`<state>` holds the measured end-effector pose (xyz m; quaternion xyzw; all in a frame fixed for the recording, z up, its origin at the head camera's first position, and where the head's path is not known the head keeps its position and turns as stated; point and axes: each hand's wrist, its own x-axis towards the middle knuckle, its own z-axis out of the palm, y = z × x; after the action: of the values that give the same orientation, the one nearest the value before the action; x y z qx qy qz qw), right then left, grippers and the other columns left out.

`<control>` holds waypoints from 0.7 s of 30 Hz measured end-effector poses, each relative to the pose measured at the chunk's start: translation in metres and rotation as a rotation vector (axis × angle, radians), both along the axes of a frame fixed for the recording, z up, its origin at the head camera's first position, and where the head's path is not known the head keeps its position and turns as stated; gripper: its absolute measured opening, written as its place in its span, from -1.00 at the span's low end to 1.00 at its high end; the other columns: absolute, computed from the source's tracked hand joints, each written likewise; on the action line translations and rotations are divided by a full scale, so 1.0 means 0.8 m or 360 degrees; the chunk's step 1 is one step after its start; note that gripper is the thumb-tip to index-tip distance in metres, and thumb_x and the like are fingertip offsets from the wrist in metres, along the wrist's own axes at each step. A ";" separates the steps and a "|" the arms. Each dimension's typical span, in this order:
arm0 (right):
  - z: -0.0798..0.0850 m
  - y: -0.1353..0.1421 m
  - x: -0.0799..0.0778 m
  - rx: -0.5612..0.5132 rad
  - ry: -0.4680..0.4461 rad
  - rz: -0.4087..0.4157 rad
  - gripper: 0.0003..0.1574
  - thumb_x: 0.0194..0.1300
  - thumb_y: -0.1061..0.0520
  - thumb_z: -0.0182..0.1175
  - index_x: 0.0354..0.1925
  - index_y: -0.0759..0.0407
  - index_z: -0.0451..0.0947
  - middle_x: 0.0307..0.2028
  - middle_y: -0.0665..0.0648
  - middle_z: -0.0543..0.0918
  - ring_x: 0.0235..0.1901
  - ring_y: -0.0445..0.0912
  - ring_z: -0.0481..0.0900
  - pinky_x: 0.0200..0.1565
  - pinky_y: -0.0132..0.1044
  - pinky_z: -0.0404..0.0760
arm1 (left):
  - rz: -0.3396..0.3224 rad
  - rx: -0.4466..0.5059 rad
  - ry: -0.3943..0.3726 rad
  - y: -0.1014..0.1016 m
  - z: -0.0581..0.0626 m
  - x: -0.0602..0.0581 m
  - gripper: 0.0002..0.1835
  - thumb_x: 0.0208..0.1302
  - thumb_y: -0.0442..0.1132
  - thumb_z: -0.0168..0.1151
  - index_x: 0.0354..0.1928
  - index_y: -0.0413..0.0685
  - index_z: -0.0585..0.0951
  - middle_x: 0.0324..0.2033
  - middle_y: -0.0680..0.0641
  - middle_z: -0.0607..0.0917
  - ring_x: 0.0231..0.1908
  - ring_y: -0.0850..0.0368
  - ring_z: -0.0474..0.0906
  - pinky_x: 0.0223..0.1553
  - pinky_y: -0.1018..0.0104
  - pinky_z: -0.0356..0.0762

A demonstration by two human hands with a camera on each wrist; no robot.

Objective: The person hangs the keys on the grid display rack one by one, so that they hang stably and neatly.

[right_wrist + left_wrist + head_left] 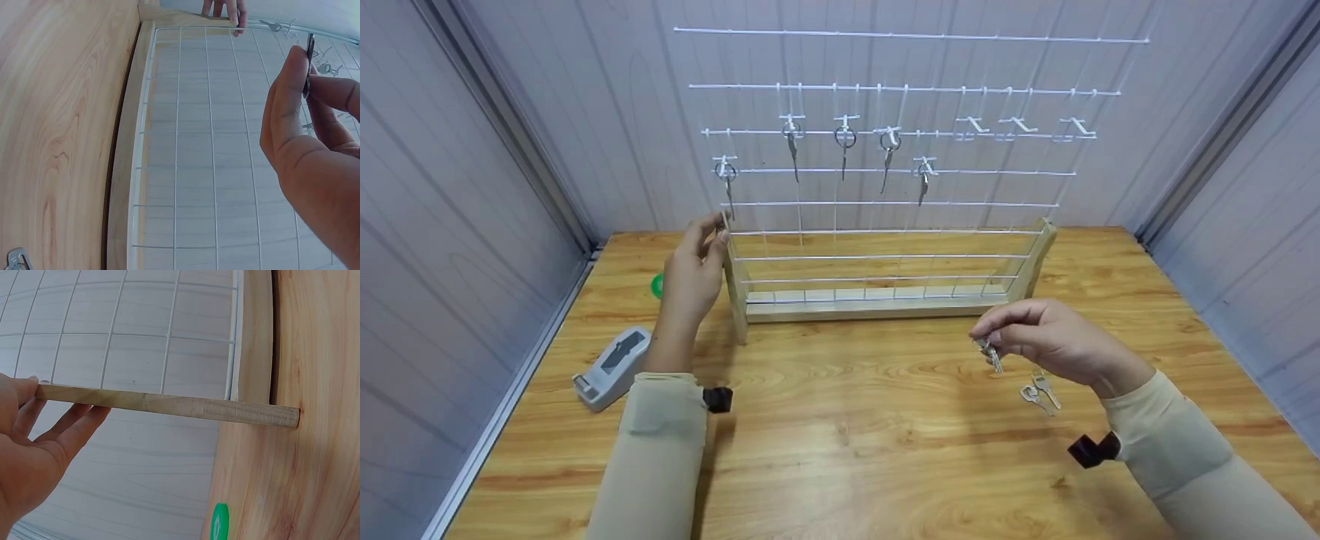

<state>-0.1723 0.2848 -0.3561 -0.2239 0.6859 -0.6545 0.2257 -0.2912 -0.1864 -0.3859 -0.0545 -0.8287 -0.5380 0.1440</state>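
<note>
A white wire grid rack (885, 232) stands upright in a wooden frame with side posts. My left hand (694, 270) grips the top of the left wooden post (169, 404), thumb on one side and fingers on the other. Between the thumb and fingers of my right hand (1061, 341) is a small metal key (994, 358), pinched in front of the rack's right end. In the right wrist view that key (310, 53) shows edge-on, partly hidden by the fingers. Several keys on rings, one of them a key (887, 161) near the middle, hang from white hooks on the grid.
Two loose keys (1046, 391) lie on the wooden table (840, 465) below my right hand. Three bare hooks (1018, 124) are at the grid's upper right. A grey plastic holder (613, 369) and a green ring-shaped thing (220, 522) sit left of the rack. Panel walls surround the table.
</note>
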 end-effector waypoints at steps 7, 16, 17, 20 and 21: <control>0.005 -0.006 0.002 0.0026 0.0072 0.0064 -0.64 0.55 0.42 0.13 0.10 0.16 0.74 -0.02 -0.08 0.78 -0.06 -0.28 0.72 0.02 -0.43 0.80 | 0.0001 -0.0003 -0.0002 0.000 0.000 0.000 -0.53 0.71 -0.06 0.03 0.51 -0.01 0.46 0.56 -0.12 0.47 0.53 -0.24 0.44 0.53 -0.03 0.54; 0.016 -0.014 0.006 0.0032 0.0148 -0.0107 -0.68 0.54 0.38 0.19 0.01 0.11 0.80 -0.07 -0.08 0.84 -0.15 -0.27 0.74 -0.08 -0.41 0.82 | 0.0002 -0.0006 -0.0006 0.000 0.001 0.002 -0.55 0.69 -0.06 0.06 0.49 0.07 0.48 0.55 -0.07 0.49 0.53 -0.23 0.45 0.49 -0.04 0.59; 0.018 -0.014 0.005 -0.0014 0.0154 -0.0127 -0.66 0.54 0.40 0.18 0.01 0.12 0.81 -0.07 -0.07 0.85 -0.14 -0.27 0.76 -0.07 -0.41 0.82 | 0.0002 -0.0003 -0.0013 0.000 0.002 0.003 -0.55 0.69 -0.05 0.06 0.50 0.08 0.48 0.56 -0.07 0.48 0.53 -0.23 0.44 0.49 -0.05 0.59; 0.025 -0.014 0.002 -0.0170 0.0186 -0.0186 -0.63 0.52 0.44 0.16 0.01 0.15 0.82 -0.03 0.00 0.87 -0.10 -0.24 0.79 -0.06 -0.42 0.82 | 0.0005 -0.0001 -0.0026 0.000 0.002 0.003 -0.54 0.69 -0.05 0.04 0.51 0.09 0.46 0.57 -0.05 0.47 0.54 -0.23 0.42 0.50 -0.04 0.58; 0.028 -0.014 0.000 -0.0199 0.0194 -0.0220 -0.62 0.53 0.44 0.16 0.01 0.13 0.83 -0.04 0.01 0.87 -0.12 -0.24 0.80 -0.09 -0.43 0.83 | 0.0007 -0.0003 -0.0027 0.000 0.002 0.003 -0.54 0.70 -0.05 0.04 0.51 0.09 0.46 0.57 -0.05 0.46 0.55 -0.22 0.42 0.50 -0.04 0.58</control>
<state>-0.1721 0.2732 -0.3335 -0.2291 0.6700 -0.6953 0.1236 -0.2891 -0.1862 -0.3846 -0.0481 -0.8305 -0.5374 0.1381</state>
